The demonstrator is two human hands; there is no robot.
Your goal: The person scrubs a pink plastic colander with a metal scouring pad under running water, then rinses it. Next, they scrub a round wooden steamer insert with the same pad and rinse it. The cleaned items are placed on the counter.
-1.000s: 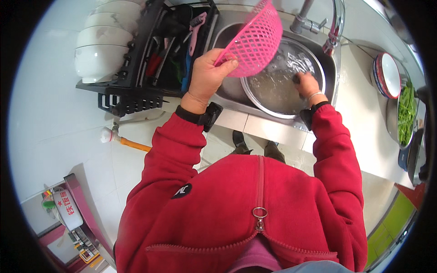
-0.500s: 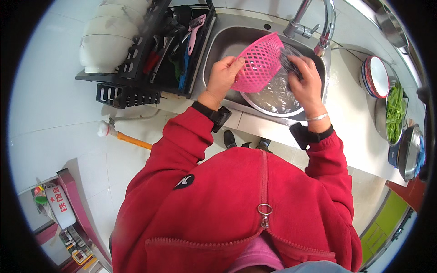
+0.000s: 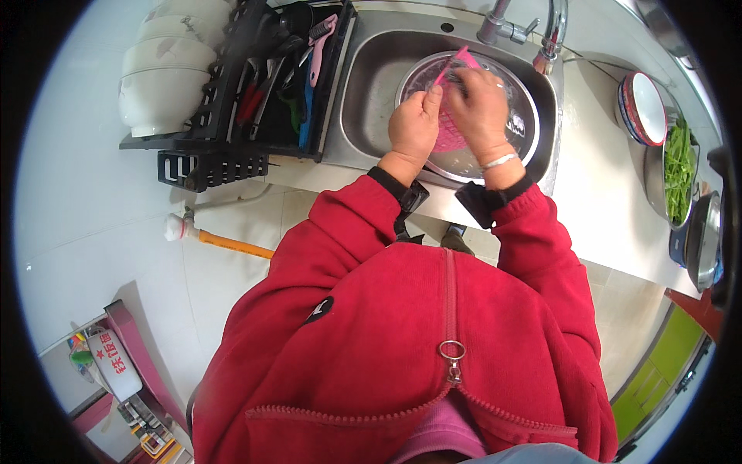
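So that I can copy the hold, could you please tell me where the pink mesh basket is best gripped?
Probably by its rim, coming from the left. The pink mesh basket is tilted over the metal basin, its rim showing as a thin edge, which the left hand grips. The right hand covers much of the other side.

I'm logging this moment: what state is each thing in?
Basket: tilted, at the basin
Left hand: gripping basket rim
Right hand: curled at basket, hold unclear
Basin: in sink, holding water
Tap: no stream visible
White bowls: stacked in rack
Greens: in a dish
Jacket: zipped partway
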